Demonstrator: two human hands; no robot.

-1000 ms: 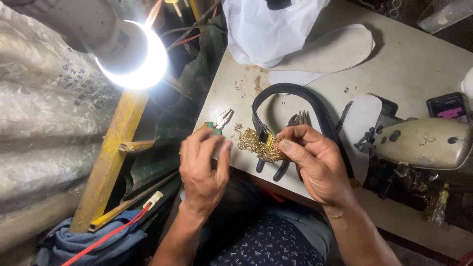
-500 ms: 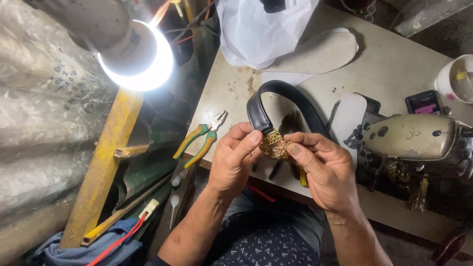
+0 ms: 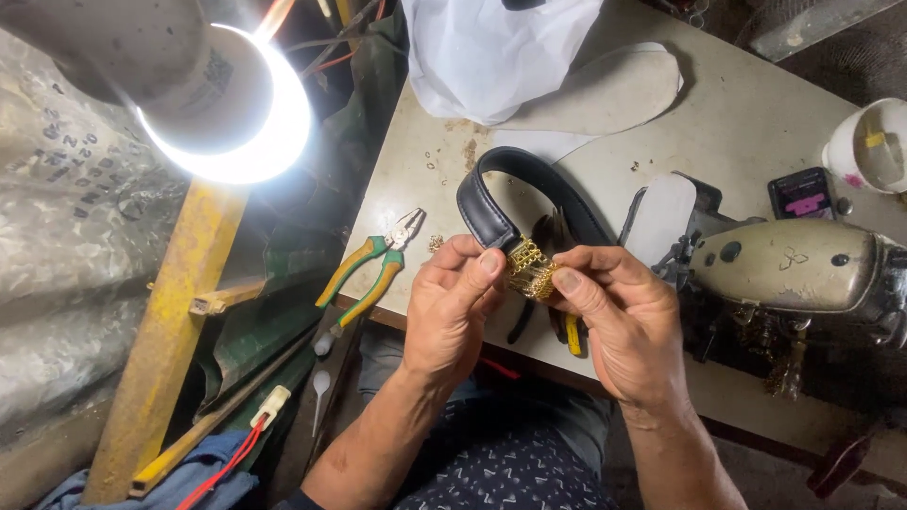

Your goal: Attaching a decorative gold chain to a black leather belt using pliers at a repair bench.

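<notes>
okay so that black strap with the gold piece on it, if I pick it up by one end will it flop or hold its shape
The black strap stands in a curved loop on the table, so it probably holds a bend yet flexes rather than hanging limp. The gold piece, pinched between the left hand and right hand, looks like metal, so that end would likely sag first.

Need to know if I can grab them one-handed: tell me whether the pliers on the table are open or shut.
Open. The pliers lie on the table edge with their green-orange handles spread apart.
</notes>
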